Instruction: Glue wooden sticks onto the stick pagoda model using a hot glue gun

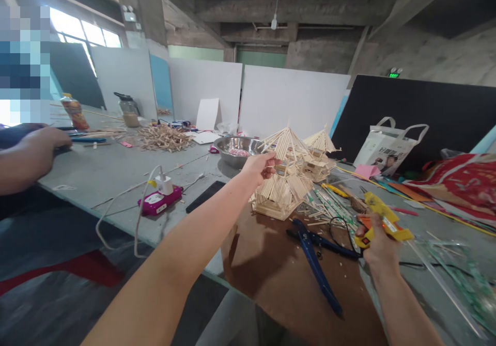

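Half curled at the stick model [279, 192] mid-frame, our left hand [259, 167] may pinch something, we cannot tell; our right hand [382, 248] wraps round the yellow glue gun [375, 205], right of centre; we should brace lightly, glue sparingly

Grey tbl [116, 165] w/ bowl [228, 158], prob. phone [203, 197]
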`<state>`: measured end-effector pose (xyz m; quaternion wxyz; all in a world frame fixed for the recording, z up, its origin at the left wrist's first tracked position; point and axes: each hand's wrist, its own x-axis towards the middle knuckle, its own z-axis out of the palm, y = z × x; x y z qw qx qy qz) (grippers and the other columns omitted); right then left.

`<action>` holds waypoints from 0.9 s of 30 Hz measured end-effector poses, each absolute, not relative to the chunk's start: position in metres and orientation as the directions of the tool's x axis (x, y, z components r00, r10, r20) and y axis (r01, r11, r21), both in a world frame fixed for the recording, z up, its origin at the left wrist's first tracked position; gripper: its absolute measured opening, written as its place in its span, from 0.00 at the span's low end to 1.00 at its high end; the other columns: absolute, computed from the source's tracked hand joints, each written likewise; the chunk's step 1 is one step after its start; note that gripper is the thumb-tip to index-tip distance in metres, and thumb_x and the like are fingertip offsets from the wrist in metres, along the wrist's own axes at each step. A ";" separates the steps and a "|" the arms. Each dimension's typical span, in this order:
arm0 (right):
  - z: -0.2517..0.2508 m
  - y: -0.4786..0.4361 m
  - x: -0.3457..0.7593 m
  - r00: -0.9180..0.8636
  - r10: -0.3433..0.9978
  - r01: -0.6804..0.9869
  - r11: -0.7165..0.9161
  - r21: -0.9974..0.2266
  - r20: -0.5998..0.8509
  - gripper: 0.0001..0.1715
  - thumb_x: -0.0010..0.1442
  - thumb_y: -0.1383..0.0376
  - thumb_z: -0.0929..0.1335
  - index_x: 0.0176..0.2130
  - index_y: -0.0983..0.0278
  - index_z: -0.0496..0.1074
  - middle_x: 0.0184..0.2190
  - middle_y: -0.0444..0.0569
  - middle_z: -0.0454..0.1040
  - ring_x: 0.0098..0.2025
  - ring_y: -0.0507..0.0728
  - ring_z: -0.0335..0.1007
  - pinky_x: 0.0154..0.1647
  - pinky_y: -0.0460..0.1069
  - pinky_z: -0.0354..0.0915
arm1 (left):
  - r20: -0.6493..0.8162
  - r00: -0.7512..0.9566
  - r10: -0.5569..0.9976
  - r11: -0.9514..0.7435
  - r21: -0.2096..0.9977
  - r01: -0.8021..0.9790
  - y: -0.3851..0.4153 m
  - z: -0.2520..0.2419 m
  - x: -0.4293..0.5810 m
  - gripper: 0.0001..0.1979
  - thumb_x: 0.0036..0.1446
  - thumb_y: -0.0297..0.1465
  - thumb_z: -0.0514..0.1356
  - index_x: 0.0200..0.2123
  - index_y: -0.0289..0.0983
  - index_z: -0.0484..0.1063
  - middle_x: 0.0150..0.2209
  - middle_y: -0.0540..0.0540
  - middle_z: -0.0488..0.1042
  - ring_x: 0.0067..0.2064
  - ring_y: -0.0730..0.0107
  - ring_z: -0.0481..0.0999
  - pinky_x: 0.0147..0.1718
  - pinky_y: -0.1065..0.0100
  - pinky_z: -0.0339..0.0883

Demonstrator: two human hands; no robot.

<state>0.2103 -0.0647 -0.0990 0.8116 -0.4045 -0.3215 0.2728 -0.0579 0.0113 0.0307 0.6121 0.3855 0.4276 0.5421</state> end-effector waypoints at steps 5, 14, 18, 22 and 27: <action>-0.100 -0.064 0.211 0.643 0.696 -0.169 0.534 -0.828 0.318 0.21 0.40 0.54 0.71 0.28 0.66 0.65 0.20 0.39 0.70 0.11 0.44 0.58 0.09 0.40 0.55 | -0.103 0.044 0.994 0.112 0.938 -0.327 0.012 0.030 -0.059 0.06 0.48 0.31 0.59 0.27 0.33 0.67 0.21 0.47 0.74 0.12 0.81 0.61 0.11 0.76 0.48; -0.098 -0.066 0.210 0.650 0.709 -0.192 0.503 -0.843 0.275 0.21 0.39 0.53 0.71 0.27 0.66 0.65 0.19 0.40 0.70 0.11 0.44 0.57 0.08 0.40 0.54 | -0.117 0.082 0.990 0.137 0.940 -0.313 0.014 0.030 -0.062 0.06 0.47 0.31 0.60 0.26 0.33 0.68 0.22 0.47 0.74 0.12 0.82 0.62 0.11 0.77 0.48; -0.096 -0.067 0.208 0.635 0.716 -0.199 0.513 -0.835 0.289 0.22 0.38 0.54 0.71 0.28 0.65 0.64 0.20 0.39 0.70 0.11 0.44 0.57 0.08 0.40 0.54 | -0.117 0.097 0.988 0.141 0.942 -0.305 0.014 0.029 -0.062 0.06 0.47 0.31 0.59 0.26 0.33 0.67 0.22 0.47 0.74 0.13 0.82 0.62 0.11 0.77 0.49; -0.095 -0.068 0.208 0.634 0.716 -0.198 0.514 -0.835 0.290 0.21 0.39 0.54 0.71 0.28 0.66 0.65 0.20 0.40 0.70 0.11 0.44 0.57 0.08 0.40 0.54 | -0.116 0.102 0.988 0.142 0.943 -0.301 0.013 0.030 -0.062 0.06 0.48 0.31 0.59 0.26 0.33 0.67 0.21 0.47 0.74 0.13 0.82 0.62 0.11 0.77 0.48; -0.098 -0.066 0.210 0.632 0.709 -0.173 0.524 -0.834 0.314 0.21 0.39 0.54 0.71 0.29 0.66 0.65 0.21 0.40 0.71 0.11 0.44 0.57 0.08 0.40 0.54 | -0.114 0.092 0.989 0.137 0.945 -0.297 0.012 0.031 -0.061 0.06 0.48 0.31 0.58 0.25 0.33 0.67 0.21 0.48 0.74 0.12 0.82 0.61 0.11 0.77 0.48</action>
